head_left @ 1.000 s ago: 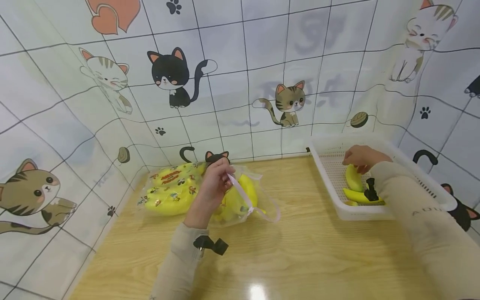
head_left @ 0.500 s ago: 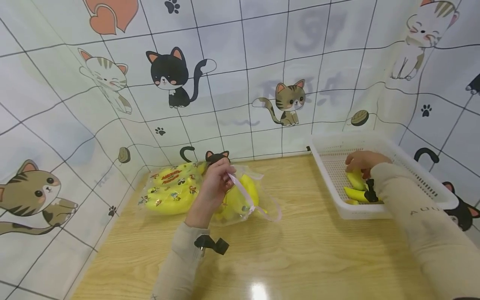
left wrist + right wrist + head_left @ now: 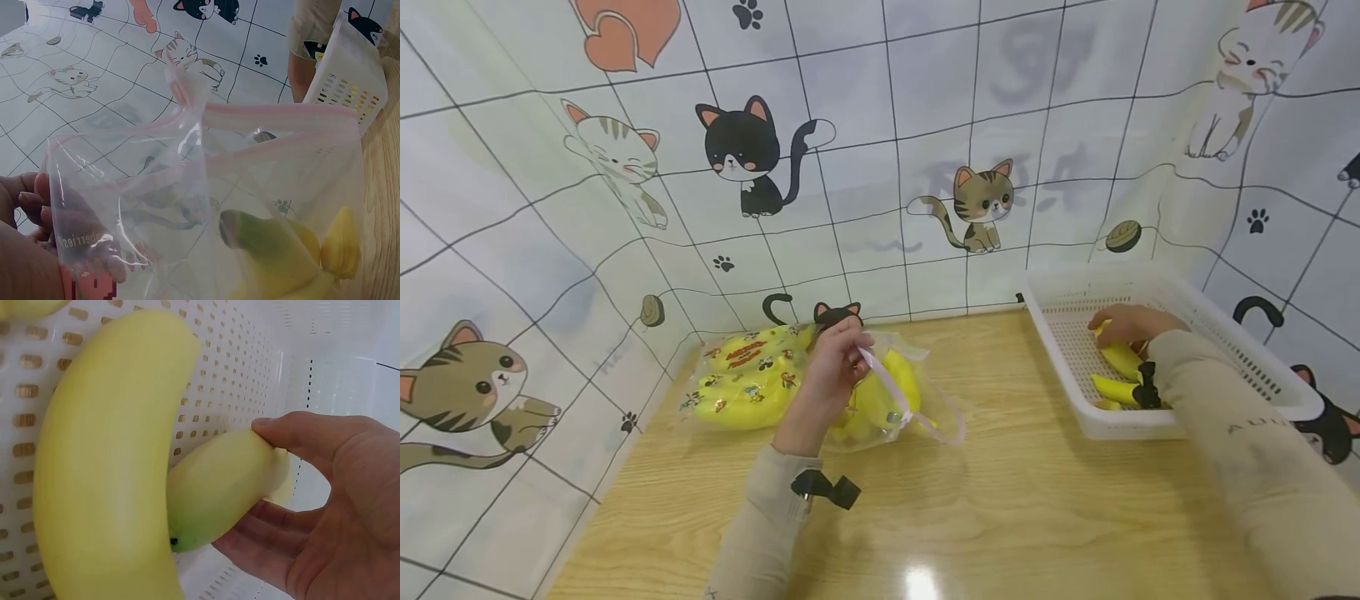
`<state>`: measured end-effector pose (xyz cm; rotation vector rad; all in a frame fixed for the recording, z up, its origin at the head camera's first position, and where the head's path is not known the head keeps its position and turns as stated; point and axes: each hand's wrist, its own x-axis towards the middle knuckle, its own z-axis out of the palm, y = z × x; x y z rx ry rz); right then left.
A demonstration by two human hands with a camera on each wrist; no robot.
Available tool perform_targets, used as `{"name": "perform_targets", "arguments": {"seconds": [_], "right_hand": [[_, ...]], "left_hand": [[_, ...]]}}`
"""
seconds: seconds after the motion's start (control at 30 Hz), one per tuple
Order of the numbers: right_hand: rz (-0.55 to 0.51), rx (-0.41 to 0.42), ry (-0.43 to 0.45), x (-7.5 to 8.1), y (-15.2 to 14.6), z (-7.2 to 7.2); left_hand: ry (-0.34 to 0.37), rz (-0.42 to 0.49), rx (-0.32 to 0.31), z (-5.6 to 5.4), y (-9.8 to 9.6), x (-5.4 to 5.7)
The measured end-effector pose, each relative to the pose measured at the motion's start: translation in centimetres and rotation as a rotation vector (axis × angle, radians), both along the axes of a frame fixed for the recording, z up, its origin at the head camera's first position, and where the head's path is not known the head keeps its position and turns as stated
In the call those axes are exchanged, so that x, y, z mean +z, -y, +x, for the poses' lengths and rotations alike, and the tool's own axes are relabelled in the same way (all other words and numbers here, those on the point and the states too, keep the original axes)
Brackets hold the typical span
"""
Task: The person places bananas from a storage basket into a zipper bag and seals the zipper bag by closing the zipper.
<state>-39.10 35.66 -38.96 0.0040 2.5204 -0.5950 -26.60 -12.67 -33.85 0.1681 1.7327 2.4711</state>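
Note:
My left hand (image 3: pixel 837 358) pinches the pink-edged rim of a clear plastic bag (image 3: pixel 281 162). Its mouth gapes a little, and yellow bananas (image 3: pixel 275 250), one with a greenish dark-tipped stem, lie inside. Across to the right, my right hand (image 3: pixel 1138 325) reaches down into a white perforated basket (image 3: pixel 1056 367). Between thumb and fingers it grips a banana (image 3: pixel 219 487) with a green end and small black tip. A larger banana (image 3: pixel 112 456) lies beside that one, nearer the wrist camera. The sleeve partly hides the basket's contents in the head view.
Left of the open bag lies a printed clear bag (image 3: pixel 737 375) filled with yellow shapes, against the back wall covering (image 3: pixel 865 167) with cat drawings. Both bags and the basket sit on a wood-grain table (image 3: pixel 985 500). The basket's raised rim surrounds the right hand.
Inside the basket, my right hand has shifted slightly on the banana, which now tilts with its upper end showing past the fingers. The left hand and bag stay almost still.

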Motion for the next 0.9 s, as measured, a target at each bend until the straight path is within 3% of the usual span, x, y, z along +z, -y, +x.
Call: {"name": "perform_targets", "arguments": {"seconds": [0.13, 0.4, 0.7, 0.9], "right_hand": [[-0.012, -0.027, -0.020, -0.1, -0.6, 0.2], [-0.028, 0.023, -0.089, 0.8, -1.3, 0.1], [0.012, 0.058, -0.203, 4.4, -0.6, 1.4], [0.037, 0.116, -0.371, 6.5, 0.4, 1.9]], "left_hand": [[0.000, 0.007, -0.003, 0.1, -0.1, 0.0], [-0.012, 0.004, 0.004, 0.1, -0.2, 0.1], [0.004, -0.011, 0.011, 0.2, -0.2, 0.1], [0.006, -0.010, 0.014, 0.4, -0.2, 0.1]]}}
